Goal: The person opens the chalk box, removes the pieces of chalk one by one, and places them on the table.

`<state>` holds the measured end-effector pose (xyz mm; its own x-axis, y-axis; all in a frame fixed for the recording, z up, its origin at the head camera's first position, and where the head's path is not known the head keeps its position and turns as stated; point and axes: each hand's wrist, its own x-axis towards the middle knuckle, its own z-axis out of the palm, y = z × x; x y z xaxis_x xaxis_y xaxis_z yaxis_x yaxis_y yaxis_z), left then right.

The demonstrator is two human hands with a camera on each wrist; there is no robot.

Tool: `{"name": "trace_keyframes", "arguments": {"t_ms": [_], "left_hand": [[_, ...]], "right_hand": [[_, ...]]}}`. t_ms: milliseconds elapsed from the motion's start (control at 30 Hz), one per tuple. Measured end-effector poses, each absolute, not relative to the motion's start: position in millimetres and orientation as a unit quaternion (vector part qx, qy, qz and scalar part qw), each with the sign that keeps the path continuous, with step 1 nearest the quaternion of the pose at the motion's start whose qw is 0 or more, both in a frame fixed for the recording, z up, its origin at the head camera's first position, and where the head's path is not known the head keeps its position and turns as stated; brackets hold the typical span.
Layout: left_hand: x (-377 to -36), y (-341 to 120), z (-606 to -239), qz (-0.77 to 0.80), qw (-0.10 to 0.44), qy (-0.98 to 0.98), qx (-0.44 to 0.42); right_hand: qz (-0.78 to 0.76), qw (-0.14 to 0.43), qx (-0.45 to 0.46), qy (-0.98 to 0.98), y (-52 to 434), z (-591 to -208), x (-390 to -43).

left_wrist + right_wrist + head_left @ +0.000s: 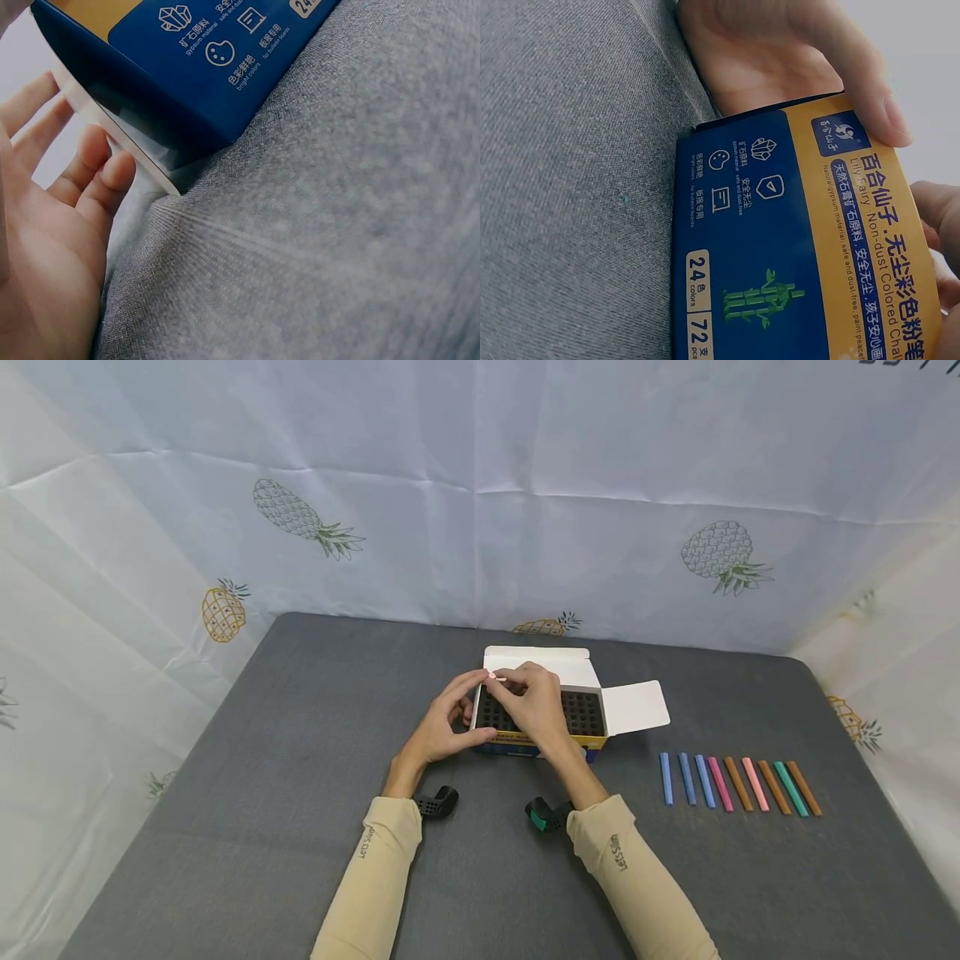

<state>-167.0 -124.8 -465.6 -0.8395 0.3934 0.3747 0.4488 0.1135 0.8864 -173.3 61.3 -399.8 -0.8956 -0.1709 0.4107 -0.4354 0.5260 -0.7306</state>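
On the table stands an open chalk box point(592, 744), blue and yellow, with a black insert of round holes point(583, 713). My left hand point(442, 722) holds the box at its left end, thumb on the front top edge and the other fingers along the left side and back corner. Above the back left of the insert, my right hand point(538, 706) pinches a pale pink chalk stick point(492, 676); the left index fingertip is close to it. The fingers partly cover the stick. In the right wrist view, the printed box front point(780, 247) reads "Non-dust Colored Chalk".
Right of the box, several chalk sticks lie in a row, among them a blue stick point(666, 778), a magenta stick point(720, 783) and a green stick point(791, 788). A white side flap point(636, 707) sticks out rightward, and the white lid point(543, 664) lies open behind. A pineapple-print curtain point(420, 552) hangs behind the grey table point(300, 777).
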Motion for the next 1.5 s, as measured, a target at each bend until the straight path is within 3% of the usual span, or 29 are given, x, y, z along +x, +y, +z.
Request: {"name": "trace_keyframes", "arguments": {"t_ms": [633,1500], "left_hand": [[-169,-125,-466,-0.598,0.023,-0.751,-0.279],[-166,-124,-466,-0.593,0.022,-0.755,-0.278]], "right_hand": [[0.53,0.184,0.18,-0.808,80,-377,-170],[0.519,0.255,0.111,-0.809,168,-359,-159]]}}
